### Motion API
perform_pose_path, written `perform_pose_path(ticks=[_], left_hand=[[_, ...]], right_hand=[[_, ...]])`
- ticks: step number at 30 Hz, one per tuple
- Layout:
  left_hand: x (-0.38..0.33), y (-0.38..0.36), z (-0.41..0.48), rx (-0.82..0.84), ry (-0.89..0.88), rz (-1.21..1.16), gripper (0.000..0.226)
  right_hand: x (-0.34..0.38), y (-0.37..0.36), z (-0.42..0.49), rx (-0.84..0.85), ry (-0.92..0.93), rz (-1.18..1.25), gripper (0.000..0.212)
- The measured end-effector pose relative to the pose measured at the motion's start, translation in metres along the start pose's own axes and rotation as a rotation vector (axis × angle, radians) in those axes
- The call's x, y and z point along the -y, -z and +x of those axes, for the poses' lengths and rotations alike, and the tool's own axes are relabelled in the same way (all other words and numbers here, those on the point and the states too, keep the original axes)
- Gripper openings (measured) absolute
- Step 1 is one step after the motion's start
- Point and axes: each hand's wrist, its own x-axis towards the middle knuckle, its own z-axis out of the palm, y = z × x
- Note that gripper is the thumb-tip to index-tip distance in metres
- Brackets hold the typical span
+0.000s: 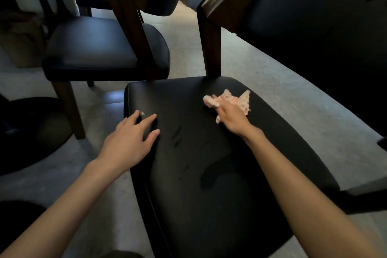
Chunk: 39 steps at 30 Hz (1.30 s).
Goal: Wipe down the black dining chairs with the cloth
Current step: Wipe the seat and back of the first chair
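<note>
1. The right hand (231, 118) has its fingers (219, 109) clenched on the pink cloth (244, 98), which is bunched and pressed onto the far right part of the near chair's black seat (188, 205).
2. The left hand (127, 142) grasps nothing. Its fingers are spread and relaxed on the seat's left edge, and I judge it is steadying the chair.
3. To wipe well, flatten the cloth under the palm rather than leaving it in a wad, and pull overlapping strokes from back to front. Faint streaks (177, 134) cross mid-seat, and a darker patch (217, 170) lies nearer. I cannot tell whether it is damp or shadow.
4. Edges: the rolled rim and front corners need their own pass. The wooden back post (212, 48) meets the seat just behind the cloth, so that seam probably traps dust.
5. Room: the backrest (314, 16) overhangs to the right, limiting a high sweep. A second chair (94, 46) stands just beyond the left rear corner. The open floor (282, 94) on the right lets the arm swing.
</note>
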Motion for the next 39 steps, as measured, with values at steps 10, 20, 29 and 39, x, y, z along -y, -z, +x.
perform_pose_path(ticks=[10, 20, 29, 39], left_hand=[[0.006, 0.004, -0.002, 0.039, 0.033, 0.020, 0.056], [0.012, 0.011, -0.021, 0.056, -0.011, 0.147, 0.057], [0.021, 0.008, -0.023, 0.113, -0.041, 0.062, 0.061], [0.033, 0.011, -0.019, 0.149, -0.072, -0.026, 0.057]], right_hand=[[0.043, 0.006, -0.094, 0.009, 0.295, 0.074, 0.044], [0.021, -0.003, 0.053, -0.100, -0.001, -0.309, 0.045], [0.043, -0.021, 0.004, 0.071, 0.069, 0.063, 0.036], [0.088, -0.001, -0.094, 0.209, 0.256, -0.162, 0.040]])
